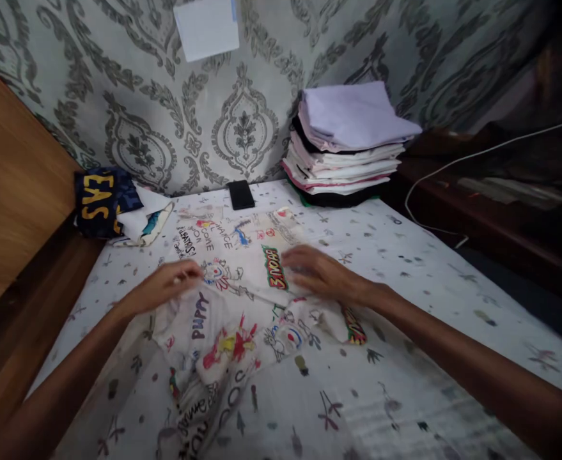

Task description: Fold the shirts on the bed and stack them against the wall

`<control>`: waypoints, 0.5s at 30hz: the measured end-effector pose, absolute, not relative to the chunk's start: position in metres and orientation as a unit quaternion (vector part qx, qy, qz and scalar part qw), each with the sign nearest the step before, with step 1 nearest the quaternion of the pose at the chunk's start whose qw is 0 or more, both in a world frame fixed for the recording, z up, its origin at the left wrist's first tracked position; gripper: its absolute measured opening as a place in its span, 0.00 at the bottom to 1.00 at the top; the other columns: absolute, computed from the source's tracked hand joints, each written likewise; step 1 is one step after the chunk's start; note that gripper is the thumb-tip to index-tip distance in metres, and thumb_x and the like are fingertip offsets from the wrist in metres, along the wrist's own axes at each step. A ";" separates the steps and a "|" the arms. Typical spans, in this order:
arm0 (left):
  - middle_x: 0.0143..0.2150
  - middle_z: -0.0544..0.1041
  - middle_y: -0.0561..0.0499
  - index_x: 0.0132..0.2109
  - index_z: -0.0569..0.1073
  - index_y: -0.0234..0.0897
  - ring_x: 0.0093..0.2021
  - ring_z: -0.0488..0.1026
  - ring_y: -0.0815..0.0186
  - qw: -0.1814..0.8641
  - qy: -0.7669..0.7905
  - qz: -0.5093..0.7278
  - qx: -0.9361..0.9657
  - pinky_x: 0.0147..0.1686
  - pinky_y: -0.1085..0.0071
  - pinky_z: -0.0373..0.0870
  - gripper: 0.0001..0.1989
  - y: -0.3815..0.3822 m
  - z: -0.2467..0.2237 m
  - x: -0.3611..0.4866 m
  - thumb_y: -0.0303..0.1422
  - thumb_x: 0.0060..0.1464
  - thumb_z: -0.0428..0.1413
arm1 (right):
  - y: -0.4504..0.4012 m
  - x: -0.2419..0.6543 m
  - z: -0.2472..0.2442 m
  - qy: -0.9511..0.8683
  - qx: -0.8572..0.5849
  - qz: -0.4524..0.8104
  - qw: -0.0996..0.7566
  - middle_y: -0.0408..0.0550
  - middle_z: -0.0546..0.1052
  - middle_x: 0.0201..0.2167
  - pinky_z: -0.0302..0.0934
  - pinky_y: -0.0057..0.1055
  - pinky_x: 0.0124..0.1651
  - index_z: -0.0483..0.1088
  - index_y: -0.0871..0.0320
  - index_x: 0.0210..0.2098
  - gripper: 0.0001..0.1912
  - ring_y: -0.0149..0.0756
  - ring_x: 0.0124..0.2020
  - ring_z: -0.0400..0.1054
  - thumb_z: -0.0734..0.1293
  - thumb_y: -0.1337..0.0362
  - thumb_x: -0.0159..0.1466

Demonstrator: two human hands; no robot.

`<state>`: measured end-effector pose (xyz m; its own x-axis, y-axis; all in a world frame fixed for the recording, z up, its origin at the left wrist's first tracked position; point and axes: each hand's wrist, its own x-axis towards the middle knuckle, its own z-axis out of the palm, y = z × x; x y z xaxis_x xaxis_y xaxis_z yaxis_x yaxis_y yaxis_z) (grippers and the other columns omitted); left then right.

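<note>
A white garment (242,303) printed with coloured cartoon figures and words lies spread and partly rumpled on the bed in front of me. Its near part is bunched into folds. Over its left side is my left hand (172,284), the fingers loosely bent and a little apart, with no cloth seen between them. My right hand (321,275) hovers at the garment's right side, beside the green and red lettering. Its fingers are stretched out and somewhat blurred by motion. Whether the fingertips touch the cloth, I cannot tell.
Folded clothes (345,147) form a tall stack at the back right. Dark folded cloth with yellow letters (101,201) lies at the back left. A black flat object (241,195) rests near the patterned curtain (245,128). A white cable (441,169) runs along the right; a wooden panel (16,172) bounds the left.
</note>
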<state>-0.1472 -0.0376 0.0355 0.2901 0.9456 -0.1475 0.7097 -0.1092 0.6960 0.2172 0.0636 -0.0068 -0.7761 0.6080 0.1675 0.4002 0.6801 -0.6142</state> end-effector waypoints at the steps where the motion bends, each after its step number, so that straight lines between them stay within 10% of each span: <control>1: 0.46 0.77 0.48 0.46 0.75 0.41 0.47 0.73 0.59 0.393 0.535 0.126 0.737 0.48 0.66 0.69 0.16 -0.061 0.043 -0.134 0.45 0.60 0.52 | 0.044 0.224 -0.002 -0.907 -0.255 0.305 0.142 0.54 0.72 0.57 0.59 0.45 0.62 0.73 0.53 0.52 0.22 0.46 0.58 0.66 0.62 0.47 0.68; 6: 0.60 0.70 0.44 0.65 0.62 0.46 0.58 0.66 0.52 0.383 0.527 0.017 0.758 0.57 0.59 0.63 0.37 -0.143 0.044 -0.085 0.43 0.51 0.64 | -0.019 0.252 0.006 -0.912 -0.303 0.274 0.040 0.54 0.74 0.55 0.63 0.47 0.56 0.69 0.50 0.57 0.25 0.50 0.55 0.68 0.68 0.50 0.64; 10: 0.48 0.76 0.46 0.51 0.71 0.43 0.48 0.71 0.57 0.346 0.522 -0.011 0.780 0.50 0.64 0.64 0.16 -0.167 0.040 -0.076 0.27 0.56 0.50 | -0.042 0.259 0.005 -0.922 -0.339 0.184 0.023 0.52 0.78 0.45 0.64 0.43 0.51 0.72 0.54 0.47 0.11 0.46 0.46 0.72 0.65 0.66 0.65; 15: 0.45 0.77 0.51 0.43 0.73 0.43 0.44 0.72 0.61 0.405 0.498 -0.023 0.767 0.46 0.69 0.65 0.16 -0.187 0.084 -0.091 0.23 0.48 0.50 | -0.072 0.264 0.018 -0.945 -0.312 0.093 0.034 0.48 0.76 0.35 0.62 0.35 0.40 0.69 0.54 0.33 0.12 0.39 0.35 0.70 0.61 0.78 0.59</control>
<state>-0.0913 -0.1869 0.0835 0.5038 0.7443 -0.4384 0.7815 -0.1766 0.5984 0.2643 -0.0718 0.0182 -0.8034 0.5955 0.0059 0.5828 0.7882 -0.1976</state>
